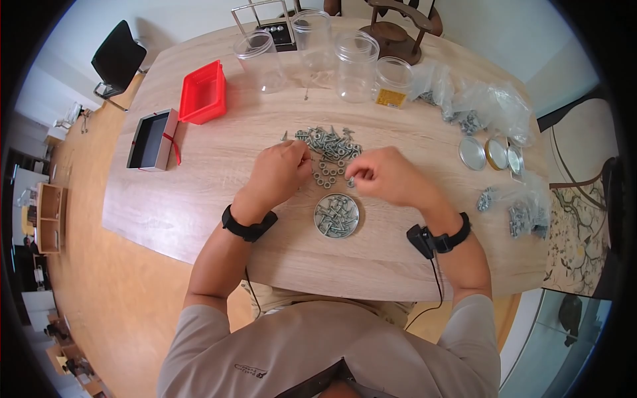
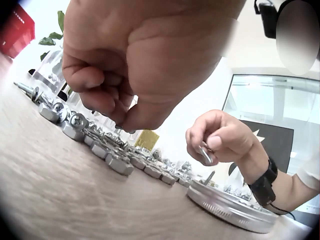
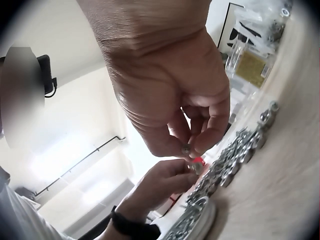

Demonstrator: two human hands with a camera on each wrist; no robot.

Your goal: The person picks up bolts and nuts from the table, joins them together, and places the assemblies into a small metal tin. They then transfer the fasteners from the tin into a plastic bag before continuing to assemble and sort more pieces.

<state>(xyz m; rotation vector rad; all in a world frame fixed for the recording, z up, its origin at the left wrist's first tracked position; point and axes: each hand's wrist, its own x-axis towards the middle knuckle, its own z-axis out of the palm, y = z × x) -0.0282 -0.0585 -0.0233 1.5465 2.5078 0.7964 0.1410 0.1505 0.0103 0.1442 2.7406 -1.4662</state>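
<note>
Screws (image 1: 328, 142) sit in a messy heap mid-table with a bunch of hex nuts (image 2: 119, 165) along the near edge, and both hands are right in there. Right hand (image 1: 386, 174) is at the heap's right side, thumb and finger pinching one single screw (image 2: 205, 156). Left hand (image 1: 277, 170) is over the left side, fingers curled with the tips pinched together on a small metal piece (image 3: 195, 168); can't tell if that's a screw or a nut. Just nearer the person, between the forearms, there's a round metal jar lid (image 2: 225, 209) with loads more screws lying in it.

Further out on the wood-grain table (image 1: 219, 159): clear plastic jars (image 1: 355, 74) lined up at the back, the shortest wearing a yellow label (image 1: 391, 99). Red plastic bin (image 1: 203, 97) and an open box (image 1: 152, 140) with a red ribbon are off to the left. Over on the right, clear plastic bags (image 1: 505, 114) of hardware, plus more round lids (image 1: 472, 153).
</note>
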